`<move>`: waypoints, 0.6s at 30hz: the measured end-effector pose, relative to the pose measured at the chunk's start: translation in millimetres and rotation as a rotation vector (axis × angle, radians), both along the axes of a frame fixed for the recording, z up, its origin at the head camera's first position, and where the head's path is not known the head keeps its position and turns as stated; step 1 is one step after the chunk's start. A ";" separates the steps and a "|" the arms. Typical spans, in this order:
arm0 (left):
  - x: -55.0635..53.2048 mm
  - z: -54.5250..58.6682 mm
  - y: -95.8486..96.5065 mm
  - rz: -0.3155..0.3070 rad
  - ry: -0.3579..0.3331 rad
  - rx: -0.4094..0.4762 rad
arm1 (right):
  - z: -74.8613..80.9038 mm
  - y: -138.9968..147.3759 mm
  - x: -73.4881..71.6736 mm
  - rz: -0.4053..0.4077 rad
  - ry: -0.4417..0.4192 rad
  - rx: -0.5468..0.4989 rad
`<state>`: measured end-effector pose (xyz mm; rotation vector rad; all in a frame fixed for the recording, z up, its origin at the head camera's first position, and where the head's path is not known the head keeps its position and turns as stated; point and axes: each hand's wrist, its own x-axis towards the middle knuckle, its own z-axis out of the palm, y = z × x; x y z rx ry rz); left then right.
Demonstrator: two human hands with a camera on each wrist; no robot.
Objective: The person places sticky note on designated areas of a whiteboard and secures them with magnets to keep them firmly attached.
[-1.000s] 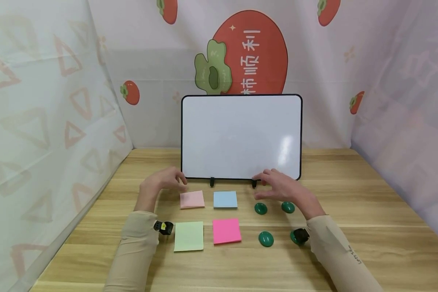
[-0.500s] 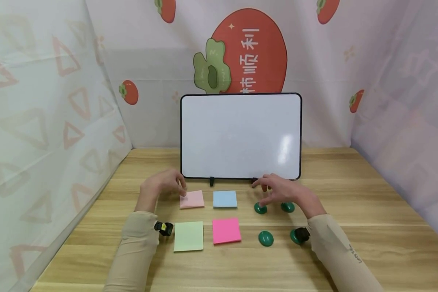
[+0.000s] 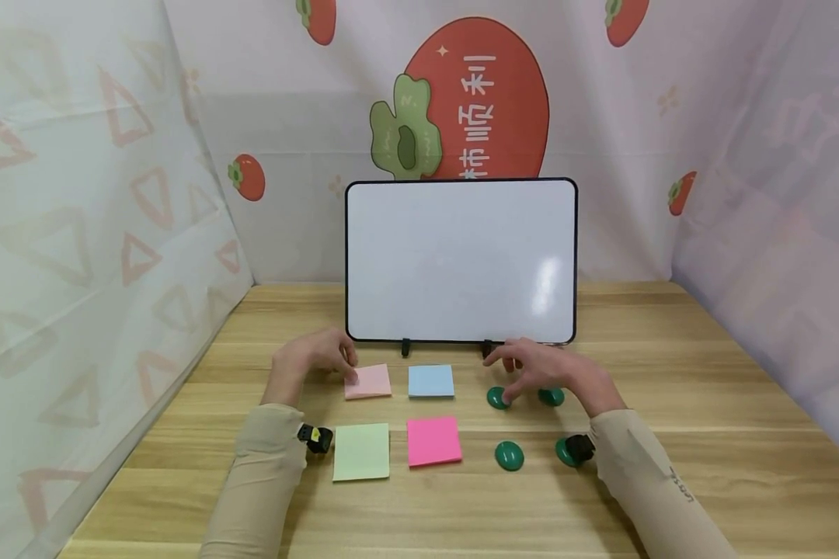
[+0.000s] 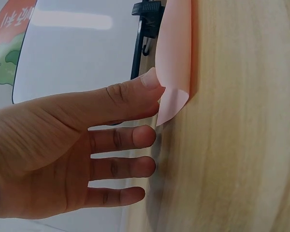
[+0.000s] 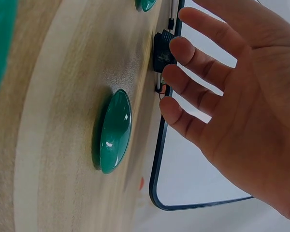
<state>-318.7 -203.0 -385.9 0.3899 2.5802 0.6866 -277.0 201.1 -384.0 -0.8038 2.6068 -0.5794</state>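
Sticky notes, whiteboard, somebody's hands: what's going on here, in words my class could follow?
A person's left hand pinches the pale pink note near a corner, and the sheet bends there. The right hand is open, its thumb at the back-left green disc; whether it touches is hard to tell. The blue note, pale green note and bright pink note lie on the table, with the whiteboard standing behind.

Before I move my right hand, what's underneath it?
In the head view, your right hand partly covers the left disc and right disc of the far green pair, plus wooden table; the hidden parts can't be seen.
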 end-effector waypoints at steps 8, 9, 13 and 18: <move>0.0 -4.4 2.8 0.019 -0.013 -0.004 | -2.0 0.3 -1.3 0.002 -0.042 0.002; -0.2 -4.6 3.1 0.020 -0.013 -0.005 | -2.2 0.4 -1.5 0.003 -0.046 0.001; -0.8 -5.3 3.7 0.023 -0.007 -0.022 | -2.0 0.6 -2.1 0.000 -0.057 -0.001; 0.1 -4.5 4.9 0.023 0.006 -0.034 | -3.9 1.1 -2.7 0.005 -0.072 -0.008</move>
